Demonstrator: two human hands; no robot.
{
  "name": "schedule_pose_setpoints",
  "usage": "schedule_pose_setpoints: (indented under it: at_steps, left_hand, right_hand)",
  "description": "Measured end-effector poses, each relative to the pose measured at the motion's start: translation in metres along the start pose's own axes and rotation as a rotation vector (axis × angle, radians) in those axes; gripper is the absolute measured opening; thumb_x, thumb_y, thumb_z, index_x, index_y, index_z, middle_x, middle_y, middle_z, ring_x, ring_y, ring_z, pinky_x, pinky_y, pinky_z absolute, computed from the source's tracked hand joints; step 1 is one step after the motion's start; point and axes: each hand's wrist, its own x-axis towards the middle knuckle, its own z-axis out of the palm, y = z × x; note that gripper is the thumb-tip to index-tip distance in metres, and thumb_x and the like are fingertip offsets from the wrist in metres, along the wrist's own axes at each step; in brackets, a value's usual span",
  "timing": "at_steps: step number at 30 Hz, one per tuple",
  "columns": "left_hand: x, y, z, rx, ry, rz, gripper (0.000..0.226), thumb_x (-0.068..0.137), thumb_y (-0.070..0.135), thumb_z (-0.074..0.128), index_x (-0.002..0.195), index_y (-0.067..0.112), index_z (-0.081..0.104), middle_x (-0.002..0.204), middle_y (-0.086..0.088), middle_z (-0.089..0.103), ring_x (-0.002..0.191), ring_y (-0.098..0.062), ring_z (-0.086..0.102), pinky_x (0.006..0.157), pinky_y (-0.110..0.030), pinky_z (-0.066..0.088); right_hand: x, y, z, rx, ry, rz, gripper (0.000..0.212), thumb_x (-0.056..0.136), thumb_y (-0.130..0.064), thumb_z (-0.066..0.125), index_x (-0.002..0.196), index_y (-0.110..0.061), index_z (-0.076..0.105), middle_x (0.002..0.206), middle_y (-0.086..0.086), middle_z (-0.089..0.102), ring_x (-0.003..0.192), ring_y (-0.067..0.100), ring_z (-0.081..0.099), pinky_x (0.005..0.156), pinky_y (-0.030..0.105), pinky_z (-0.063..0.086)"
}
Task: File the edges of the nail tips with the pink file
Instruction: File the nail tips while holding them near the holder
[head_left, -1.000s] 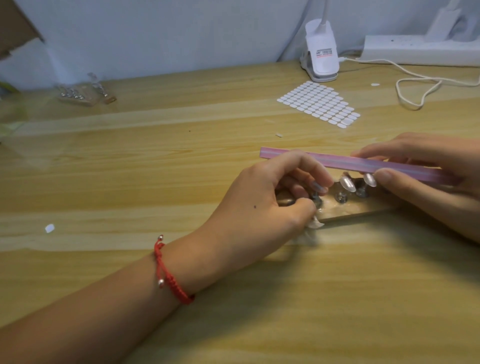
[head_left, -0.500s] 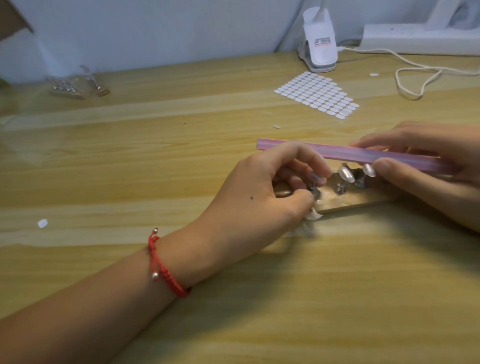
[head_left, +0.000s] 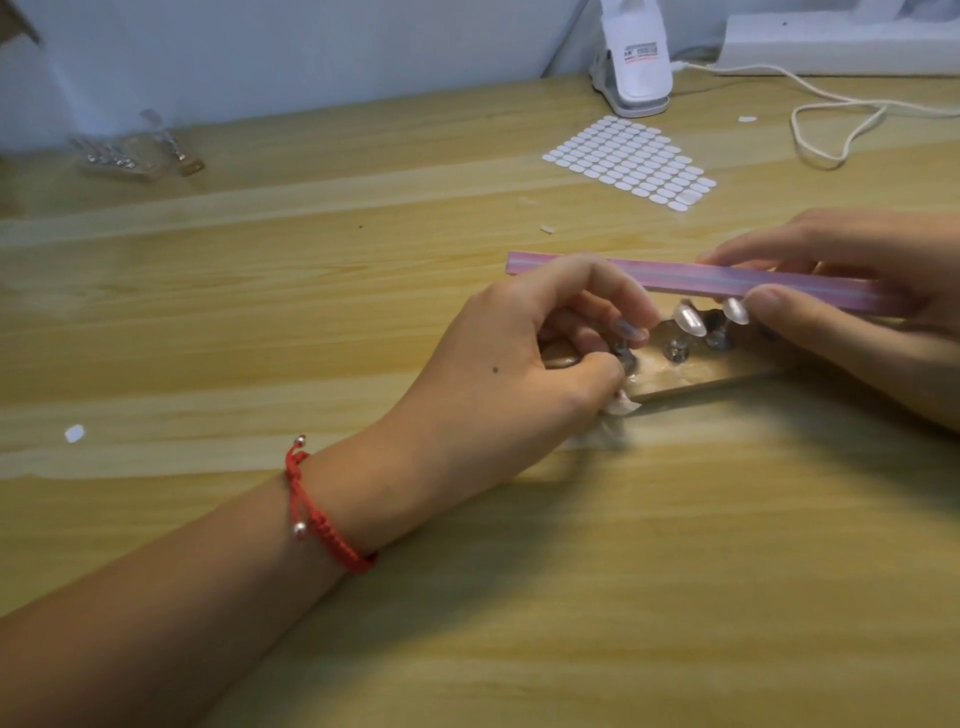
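Note:
A long pink file (head_left: 691, 278) lies level above a wooden stand (head_left: 691, 376) that carries small metal posts. My right hand (head_left: 852, 306) pinches the file's right part between thumb and fingers. Two pale nail tips (head_left: 688, 319) sit on posts just under the file, one (head_left: 735, 310) touching its lower edge. My left hand (head_left: 524, 358), with a red cord bracelet on the wrist, curls over the stand's left end and pinches a post there. Another loose nail tip (head_left: 621, 408) peeks out under that hand.
A sheet of white adhesive tabs (head_left: 631, 161) lies behind the stand. A white clip lamp base (head_left: 636, 67), a power strip (head_left: 841, 44) and a looping cord (head_left: 831, 119) line the back right. A clear bag of metal parts (head_left: 130, 153) sits at the far left.
Both hands, the file and the stand keep their positions relative to one another; only the head camera shifted slightly.

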Motion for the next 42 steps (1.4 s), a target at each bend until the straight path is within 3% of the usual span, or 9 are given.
schedule_pose_setpoints:
  at_steps: [5,18,28,33,42]
  left_hand:
    - [-0.001,-0.001,0.000,0.005,-0.010,-0.005,0.037,0.074,-0.015,0.053,0.085,0.019,0.062,0.084,0.001,0.066,0.068,-0.004,0.056,0.069,-0.013,0.049]
    - [0.000,0.000,-0.001,0.017,-0.009,0.011,0.035,0.075,-0.016,0.054,0.087,0.015,0.062,0.086,-0.002,0.066,0.069,-0.006,0.056,0.069,-0.014,0.050]
    - [0.001,0.000,-0.001,0.009,0.002,0.004,0.030,0.070,-0.004,0.053,0.086,0.020,0.063,0.082,0.006,0.065,0.070,-0.002,0.057,0.069,-0.013,0.048]
    - [0.001,0.000,0.000,0.009,0.011,0.009,0.028,0.068,-0.001,0.052,0.085,0.018,0.064,0.077,0.011,0.064,0.068,-0.002,0.058,0.067,-0.012,0.048]
    - [0.000,0.000,0.000,0.009,0.020,0.000,0.026,0.068,0.003,0.055,0.083,0.021,0.066,0.065,0.017,0.060,0.058,0.002,0.055,0.059,-0.008,0.040]
  right_hand:
    - [-0.001,0.000,0.002,0.034,-0.013,0.009,0.024,0.096,-0.038,0.053,0.118,-0.036,0.063,0.100,-0.030,0.061,0.084,0.000,0.060,0.071,0.004,0.038]
    - [-0.002,-0.001,0.002,0.044,-0.042,0.058,0.025,0.097,-0.040,0.053,0.120,-0.035,0.063,0.100,-0.034,0.059,0.084,0.002,0.060,0.070,0.004,0.037]
    - [0.002,-0.005,-0.003,0.004,0.003,0.002,0.024,0.096,-0.033,0.054,0.117,-0.029,0.065,0.099,-0.032,0.060,0.084,-0.003,0.058,0.072,0.003,0.036]
    - [0.001,-0.003,-0.005,-0.008,0.058,-0.049,0.025,0.095,-0.032,0.056,0.115,-0.022,0.067,0.104,-0.016,0.064,0.090,0.002,0.061,0.076,0.008,0.040]
    - [0.001,-0.004,-0.008,0.046,0.157,-0.108,0.025,0.093,-0.029,0.055,0.114,-0.023,0.067,0.109,-0.006,0.067,0.100,0.007,0.065,0.082,0.018,0.046]
